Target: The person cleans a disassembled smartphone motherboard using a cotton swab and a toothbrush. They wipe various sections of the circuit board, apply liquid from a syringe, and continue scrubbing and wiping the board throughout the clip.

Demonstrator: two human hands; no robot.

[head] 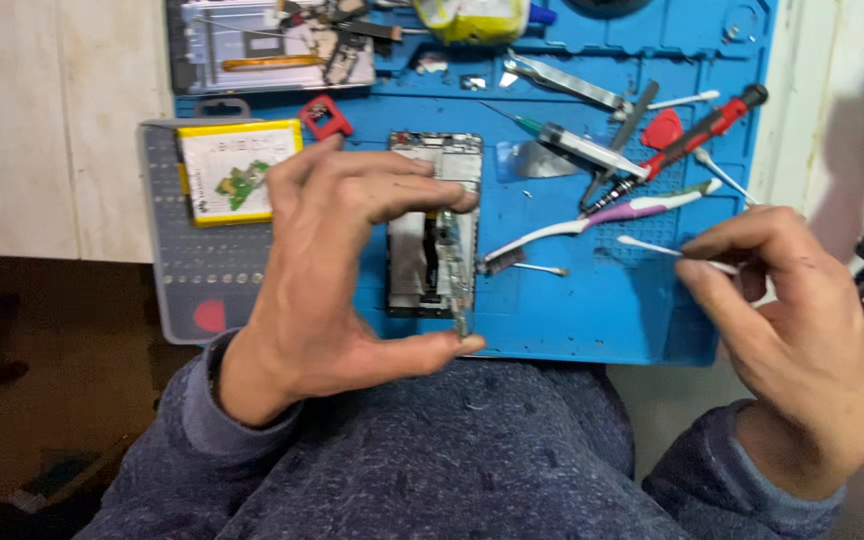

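My left hand [337,275] holds a thin phone part [455,270] on edge, pinched between fingertips at its top and thumb at its bottom. Behind it an opened phone frame [417,230] lies flat on the blue work mat [592,310]. My right hand [787,320] pinches a white cotton swab [667,248] by one end, its tip pointing left, apart from the held part.
On the mat lie a syringe [577,145], a white and purple toothbrush [602,215], a red-handled screwdriver [702,130], tweezers [562,82], a red pick [664,130] and more swabs. A yellow-edged battery [227,172] rests on a grey screw tray [192,270]. Another opened device [262,45] sits at the back.
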